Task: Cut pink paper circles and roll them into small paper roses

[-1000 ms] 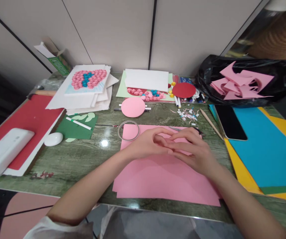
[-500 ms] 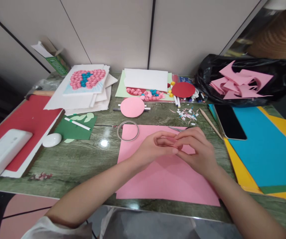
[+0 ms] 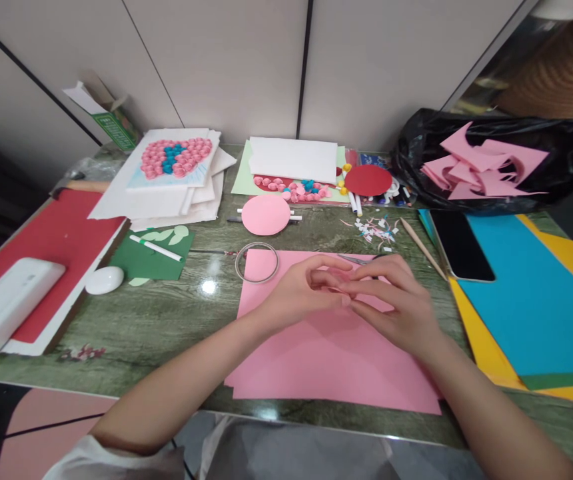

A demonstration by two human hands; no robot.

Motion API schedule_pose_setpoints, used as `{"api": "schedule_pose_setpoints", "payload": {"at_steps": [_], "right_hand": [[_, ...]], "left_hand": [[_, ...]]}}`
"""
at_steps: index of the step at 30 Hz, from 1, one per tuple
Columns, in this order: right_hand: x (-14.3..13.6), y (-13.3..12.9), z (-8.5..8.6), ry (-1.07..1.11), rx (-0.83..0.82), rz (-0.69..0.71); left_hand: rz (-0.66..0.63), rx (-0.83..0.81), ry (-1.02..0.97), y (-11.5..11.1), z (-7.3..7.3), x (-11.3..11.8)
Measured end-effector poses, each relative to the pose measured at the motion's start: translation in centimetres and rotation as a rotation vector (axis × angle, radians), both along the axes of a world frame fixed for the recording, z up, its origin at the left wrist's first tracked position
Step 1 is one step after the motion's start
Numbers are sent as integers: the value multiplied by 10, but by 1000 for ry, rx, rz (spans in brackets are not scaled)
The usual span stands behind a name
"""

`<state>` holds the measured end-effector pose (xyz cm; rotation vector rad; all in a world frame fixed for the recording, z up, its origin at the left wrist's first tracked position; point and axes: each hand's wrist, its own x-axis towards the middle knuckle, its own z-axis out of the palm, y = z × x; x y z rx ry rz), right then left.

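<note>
Pinching a small pink paper piece (image 3: 335, 289) between their fingertips, the left hand (image 3: 299, 293) and right hand (image 3: 399, 307) meet above the pink sheets (image 3: 336, 367), fingers curled, gaps narrow; the piece is mostly hidden. The sheets number at least two, by their offset corners. One metal ring (image 3: 236, 263) overlaps their far left corner. Beyond lie one pink oval (image 3: 266, 215) and one red oval (image 3: 368, 180); to the right, one phone (image 3: 461, 245) and one wooden stick (image 3: 422, 248).

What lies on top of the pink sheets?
A metal ring overlaps one corner; scissors lie at the far edge, partly hidden by the right hand. What the left hand covers is hidden.
</note>
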<state>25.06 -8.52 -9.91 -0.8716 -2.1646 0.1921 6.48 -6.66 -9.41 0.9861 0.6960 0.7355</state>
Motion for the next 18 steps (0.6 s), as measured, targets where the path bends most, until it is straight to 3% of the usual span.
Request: {"api": "schedule_pose_setpoints", "payload": {"at_steps": [5, 10, 18], "right_hand": [[-2, 1, -2, -42, -27, 11], [-2, 1, -2, 40, -8, -73], [-3, 0, -3, 47, -15, -74]], "left_hand": [[-35, 80, 33, 2, 2, -3], [17, -7, -29, 0, 0, 1], [19, -119, -25, -7, 3, 5]]}}
